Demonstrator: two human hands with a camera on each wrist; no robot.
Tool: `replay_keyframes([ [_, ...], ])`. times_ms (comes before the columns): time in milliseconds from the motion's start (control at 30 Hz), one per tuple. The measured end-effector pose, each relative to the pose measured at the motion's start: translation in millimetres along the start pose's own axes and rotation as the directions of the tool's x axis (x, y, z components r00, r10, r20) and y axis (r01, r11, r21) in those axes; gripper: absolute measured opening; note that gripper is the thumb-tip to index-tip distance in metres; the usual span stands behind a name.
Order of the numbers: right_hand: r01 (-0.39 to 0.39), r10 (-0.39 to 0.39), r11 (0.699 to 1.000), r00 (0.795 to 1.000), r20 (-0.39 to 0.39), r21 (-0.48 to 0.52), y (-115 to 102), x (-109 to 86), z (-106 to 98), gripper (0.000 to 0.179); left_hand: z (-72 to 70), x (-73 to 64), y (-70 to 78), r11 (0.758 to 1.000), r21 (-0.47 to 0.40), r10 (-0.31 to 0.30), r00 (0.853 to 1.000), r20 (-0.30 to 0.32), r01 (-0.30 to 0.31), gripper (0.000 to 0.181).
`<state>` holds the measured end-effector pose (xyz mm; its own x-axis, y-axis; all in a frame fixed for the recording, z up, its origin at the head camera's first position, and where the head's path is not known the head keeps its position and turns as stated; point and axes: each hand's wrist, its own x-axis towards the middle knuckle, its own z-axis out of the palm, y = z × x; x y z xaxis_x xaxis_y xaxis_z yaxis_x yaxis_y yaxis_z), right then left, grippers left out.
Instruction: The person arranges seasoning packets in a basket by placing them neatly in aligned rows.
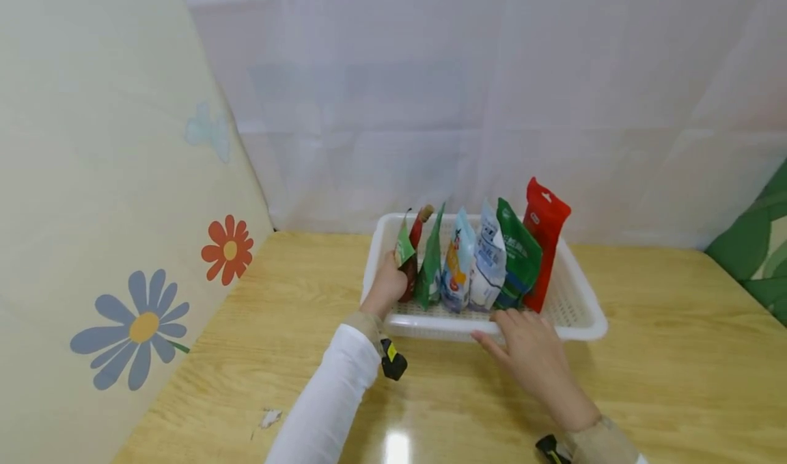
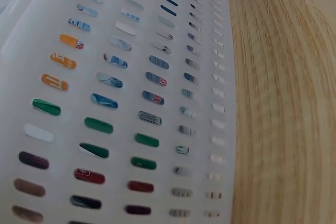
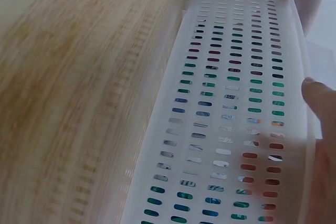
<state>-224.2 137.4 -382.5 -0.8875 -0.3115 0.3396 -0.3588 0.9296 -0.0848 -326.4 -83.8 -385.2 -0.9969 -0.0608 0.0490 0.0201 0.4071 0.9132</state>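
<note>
In the head view, a white slotted plastic basket (image 1: 584,300) stands on the table with several packets upright in a row. My left hand (image 1: 387,283) reaches over its left front corner and holds the leftmost packet (image 1: 404,252), green above and dark red below; its fingertips are partly hidden. Behind that packet shows a red item with a brown top (image 1: 425,212). My right hand (image 1: 531,348) grips the front rim, with the thumb (image 3: 317,95) outside and the fingers inside. The left wrist view shows the basket's slotted wall (image 2: 126,129), with skin tones behind its lower-left slots.
Rightward in the basket stand a green packet (image 1: 432,266), a blue-and-orange packet (image 1: 458,262), a white-and-blue packet (image 1: 488,262), a dark green packet (image 1: 518,252) and a tall red packet (image 1: 545,238). The wooden table (image 1: 664,355) meets a white sheet (image 1: 381,108) behind and a flowered wall (image 1: 111,197) at left.
</note>
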Motion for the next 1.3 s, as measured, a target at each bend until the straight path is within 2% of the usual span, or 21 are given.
replay_keyframes([
  [67, 0.003, -0.003, 1.0, 1.0, -0.001, 0.0, 0.0, -0.5, 0.4, 0.041, 6.4, 13.6, -17.8, 0.999, 0.035, 0.038, 0.999, -0.016, -0.037, 0.059],
  [167, 0.01, -0.01, 1.0, 1.0, -0.008, -0.004, 0.4, -0.9, 0.8, 0.041, 13.5, 27.5, -32.9, 0.998, 0.045, 0.035, 0.999, -0.021, -0.034, 0.06],
  [200, 0.012, -0.012, 1.0, 1.0, -0.012, -0.006, 0.4, -0.9, 0.8, 0.04, 12.7, 25.8, -31.4, 0.997, 0.057, 0.05, 0.998, -0.027, -0.048, 0.06],
  [333, 0.01, -0.01, 1.0, 1.0, -0.01, -0.007, -0.2, -0.9, -0.4, 0.04, 19.6, 35.5, -44.3, 0.996, 0.062, 0.075, 0.995, -0.073, -0.07, 0.059],
  [367, 0.009, -0.009, 1.0, 1.0, -0.004, -0.007, -0.4, -1.0, -0.1, 0.04, 17.3, 29.9, -39.9, 0.996, 0.053, 0.076, 0.994, -0.077, -0.072, 0.058],
  [400, 0.007, -0.007, 1.0, 1.0, 0.002, -0.007, -0.7, -1.0, 0.1, 0.04, 19.8, 34.2, -47.4, 0.994, 0.062, 0.093, 0.992, -0.089, -0.087, 0.056],
  [433, 0.009, -0.009, 1.0, 1.0, 0.004, -0.009, -1.0, -1.2, 0.3, 0.04, 19.6, 32.3, -45.7, 0.997, 0.043, 0.071, 0.994, -0.087, -0.068, 0.055],
  [467, 0.011, -0.011, 1.0, 1.0, 0.003, -0.011, -1.3, -1.3, 0.5, 0.039, 16.4, 24.5, -37.7, 0.997, 0.038, 0.066, 0.994, -0.089, -0.063, 0.054],
  [533, 0.017, -0.017, 1.0, 1.0, -0.005, -0.019, -1.6, -1.2, 0.9, 0.039, 6.0, 4.5, -13.7, 1.0, 0.004, 0.021, 0.998, -0.058, -0.021, 0.054],
  [567, 0.022, -0.022, 1.0, 1.0, -0.016, -0.021, -1.5, -1.2, 1.3, 0.038, 1.9, -2.4, -4.3, 1.0, -0.008, 0.007, 0.999, -0.047, -0.007, 0.054],
  [600, 0.026, -0.027, 0.999, 0.999, -0.027, -0.025, -1.4, -1.2, 1.4, 0.038, 1.3, -2.5, -2.1, 1.0, -0.009, -0.001, 0.999, -0.044, 0.001, 0.054],
  [633, 0.029, -0.03, 0.999, 0.999, -0.039, -0.028, -1.2, -0.9, 1.6, 0.038, -3.5, -11.4, 10.6, 0.999, -0.025, -0.023, 0.999, -0.032, 0.022, 0.055],
  [733, 0.035, -0.037, 0.999, 0.998, -0.058, -0.034, -0.7, -0.2, 1.9, 0.037, 0.5, 1.0, 0.6, 1.0, -0.01, -0.009, 0.999, -0.033, 0.009, 0.056],
  [833, 0.038, -0.04, 0.999, 0.997, -0.059, -0.038, -0.3, -0.2, 1.7, 0.037, 15.3, 31.1, -36.8, 0.997, 0.056, 0.064, 0.996, -0.068, -0.061, 0.055],
  [867, 0.038, -0.041, 0.998, 0.998, -0.057, -0.04, -0.3, -0.2, 1.5, 0.037, 17.5, 36.6, -43.6, 0.996, 0.067, 0.068, 0.995, -0.067, -0.063, 0.055],
  [933, 0.039, -0.041, 0.998, 0.998, -0.056, -0.042, -0.3, -0.2, 1.0, 0.037, 18.8, 39.1, -46.8, 0.995, 0.073, 0.071, 0.995, -0.07, -0.066, 0.055],
  [967, 0.038, -0.041, 0.998, 0.998, -0.054, -0.042, -0.3, -0.2, 0.9, 0.037, 19.4, 40.8, -48.0, 0.997, 0.053, 0.053, 0.997, -0.063, -0.05, 0.055],
  [1067, 0.037, -0.039, 0.999, 0.998, -0.055, -0.038, -0.4, 0.1, 1.0, 0.037, 5.3, 11.0, -10.3, 1.0, 0.0, -0.02, 0.999, -0.03, 0.02, 0.054],
  [1133, 0.036, -0.038, 0.999, 0.998, -0.058, -0.036, -0.3, 0.1, 1.2, 0.037, 0.4, -3.2, 5.7, 1.0, -0.014, -0.022, 0.999, -0.036, 0.021, 0.053],
  [1200, 0.036, -0.038, 0.999, 0.997, -0.062, -0.035, -0.5, 0.2, 1.7, 0.037, -2.7, -12.2, 14.8, 1.0, -0.023, -0.02, 0.999, -0.037, 0.019, 0.052],
  [1300, 0.034, -0.036, 0.999, 0.997, -0.062, -0.036, -0.6, 0.0, 1.8, 0.037, -3.6, -13.6, 15.7, 0.999, -0.037, -0.022, 0.999, -0.033, 0.021, 0.054],
])
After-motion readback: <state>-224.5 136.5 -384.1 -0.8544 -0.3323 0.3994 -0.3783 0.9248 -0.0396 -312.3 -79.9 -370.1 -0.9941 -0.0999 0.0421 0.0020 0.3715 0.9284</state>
